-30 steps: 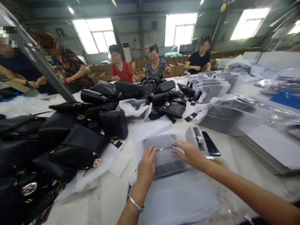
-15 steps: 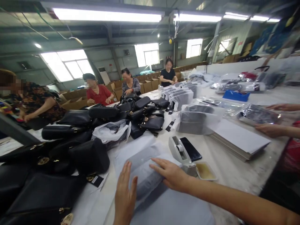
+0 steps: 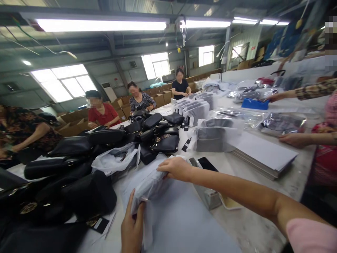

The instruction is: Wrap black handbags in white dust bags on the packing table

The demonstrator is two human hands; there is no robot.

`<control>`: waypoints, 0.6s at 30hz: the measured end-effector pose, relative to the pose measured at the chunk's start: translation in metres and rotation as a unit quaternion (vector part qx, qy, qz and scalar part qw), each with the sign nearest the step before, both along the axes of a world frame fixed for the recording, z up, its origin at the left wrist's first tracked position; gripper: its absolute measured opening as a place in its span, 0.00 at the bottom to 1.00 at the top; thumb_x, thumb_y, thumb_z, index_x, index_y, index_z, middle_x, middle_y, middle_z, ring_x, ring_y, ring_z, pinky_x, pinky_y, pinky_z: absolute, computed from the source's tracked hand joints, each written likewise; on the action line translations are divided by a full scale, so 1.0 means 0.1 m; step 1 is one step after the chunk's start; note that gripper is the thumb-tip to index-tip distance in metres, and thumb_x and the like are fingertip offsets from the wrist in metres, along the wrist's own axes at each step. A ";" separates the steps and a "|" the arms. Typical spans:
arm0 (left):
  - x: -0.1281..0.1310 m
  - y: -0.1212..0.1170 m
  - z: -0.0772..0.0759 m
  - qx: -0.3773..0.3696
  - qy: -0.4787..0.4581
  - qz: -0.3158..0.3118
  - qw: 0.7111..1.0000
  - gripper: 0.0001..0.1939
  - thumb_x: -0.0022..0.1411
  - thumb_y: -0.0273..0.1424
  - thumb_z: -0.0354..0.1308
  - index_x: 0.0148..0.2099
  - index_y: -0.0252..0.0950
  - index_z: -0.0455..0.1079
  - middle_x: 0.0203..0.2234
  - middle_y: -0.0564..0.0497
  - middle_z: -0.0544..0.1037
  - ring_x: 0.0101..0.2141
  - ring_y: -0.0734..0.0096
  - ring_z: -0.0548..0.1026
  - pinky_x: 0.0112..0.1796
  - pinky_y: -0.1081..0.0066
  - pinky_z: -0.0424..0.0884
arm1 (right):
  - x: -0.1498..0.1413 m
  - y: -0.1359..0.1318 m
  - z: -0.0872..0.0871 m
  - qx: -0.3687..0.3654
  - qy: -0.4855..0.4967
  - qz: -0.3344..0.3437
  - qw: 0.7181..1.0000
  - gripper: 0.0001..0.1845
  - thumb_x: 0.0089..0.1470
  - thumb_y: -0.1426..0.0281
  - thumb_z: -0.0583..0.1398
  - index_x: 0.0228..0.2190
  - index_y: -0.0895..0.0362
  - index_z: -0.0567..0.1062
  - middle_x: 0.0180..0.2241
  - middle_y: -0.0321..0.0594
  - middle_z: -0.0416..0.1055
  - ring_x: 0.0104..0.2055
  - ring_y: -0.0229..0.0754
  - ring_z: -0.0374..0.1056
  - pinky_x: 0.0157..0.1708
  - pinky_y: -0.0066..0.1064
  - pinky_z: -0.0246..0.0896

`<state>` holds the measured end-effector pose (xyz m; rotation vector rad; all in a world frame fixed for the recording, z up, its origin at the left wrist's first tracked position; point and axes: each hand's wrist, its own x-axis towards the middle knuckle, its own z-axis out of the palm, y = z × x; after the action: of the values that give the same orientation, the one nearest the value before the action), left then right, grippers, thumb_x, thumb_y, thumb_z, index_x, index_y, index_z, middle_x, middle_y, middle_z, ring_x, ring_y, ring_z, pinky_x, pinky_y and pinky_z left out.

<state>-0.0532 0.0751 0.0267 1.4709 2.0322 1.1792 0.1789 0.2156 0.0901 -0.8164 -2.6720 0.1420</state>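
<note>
A bundle wrapped in pale translucent tissue paper (image 3: pixel 149 184) is tilted up on its edge in front of me. My left hand (image 3: pixel 132 223) holds its near end, thumb on one side and fingers on the other. At the far upper edge, my right hand (image 3: pixel 176 168) has its fingers closed over the paper; their tips are partly hidden. Beneath the bundle and to its right spreads a large pale paper sheet (image 3: pixel 181 214). The tape dispenser (image 3: pixel 210 196) and a dark phone (image 3: pixel 207 164) lie partly behind my right forearm.
Black handbags (image 3: pixel 76 195) are piled on the left, with a white plastic bag (image 3: pixel 116 160) among them. A stack of white boards (image 3: pixel 265 151) and wrapped upright bundles (image 3: pixel 196 109) stand to the right. Co-workers line the table; a co-worker's hand (image 3: pixel 295 139) touches a clear-bagged item (image 3: pixel 280 123).
The bundle has gone from lying flat under both open hands to being tipped up and gripped. My right hand has moved to its far edge. A co-worker's hand now reaches the blue object.
</note>
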 end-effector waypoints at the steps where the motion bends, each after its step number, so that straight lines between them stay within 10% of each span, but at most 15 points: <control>1: 0.06 0.04 0.11 0.019 -0.001 -0.009 1.000 0.31 0.64 0.47 0.52 0.66 0.44 0.59 0.57 0.47 0.72 0.56 0.51 0.71 0.52 0.54 0.71 | 0.09 -0.04 0.13 0.011 0.001 -0.021 1.000 0.20 0.57 0.66 0.62 0.52 0.49 0.74 0.53 0.39 0.73 0.52 0.45 0.69 0.47 0.33 0.64; 9: 0.85 0.33 0.84 0.195 -0.075 -0.172 0.963 0.30 0.67 0.40 0.53 0.68 0.45 0.53 0.66 0.49 0.59 0.63 0.60 0.62 0.58 0.62 0.67 | 1.45 -0.02 0.94 0.042 0.017 -0.279 0.959 0.22 0.56 0.61 0.62 0.53 0.45 0.74 0.51 0.34 0.74 0.51 0.50 0.69 0.46 0.34 0.62; 18: 0.92 0.17 0.48 0.117 -0.045 -0.196 0.973 0.20 0.67 0.41 0.53 0.59 0.45 0.67 0.61 0.47 0.68 0.60 0.58 0.66 0.52 0.61 0.73 | 2.66 0.47 0.37 -0.101 -0.015 -0.385 0.917 0.20 0.50 0.59 0.66 0.45 0.49 0.80 0.40 0.37 0.79 0.44 0.49 0.72 0.40 0.32 0.63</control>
<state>0.0391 0.0920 0.0751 1.7892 1.4875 1.3163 0.4445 0.2628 0.1275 -1.8674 -2.1747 0.2063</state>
